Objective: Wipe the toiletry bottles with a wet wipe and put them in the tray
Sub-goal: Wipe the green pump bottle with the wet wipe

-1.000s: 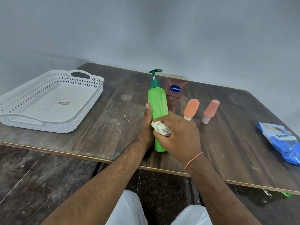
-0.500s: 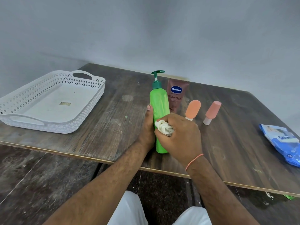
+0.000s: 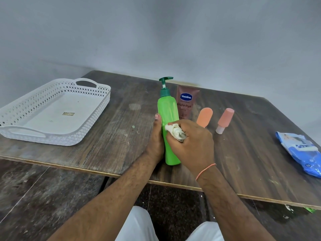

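Right grip (image 3: 189,140) presses wipe (image 3: 175,132) on green bottle (image 3: 168,110); left grip (image 3: 156,140) steadies

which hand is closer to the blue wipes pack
Right. The right hand, clutching the wet wipe against the green bottle, lies between that bottle and the blue wipes pack. The left hand is on the bottle's far side, toward the tray.

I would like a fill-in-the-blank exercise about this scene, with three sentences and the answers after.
1. The right hand rubs a crumpled wet wipe on the ____ pump bottle.
2. The left hand steadies that bottle, which stands ____ on the table.
3. The white tray holds ____ bottles so far.

Answers: green; upright; no
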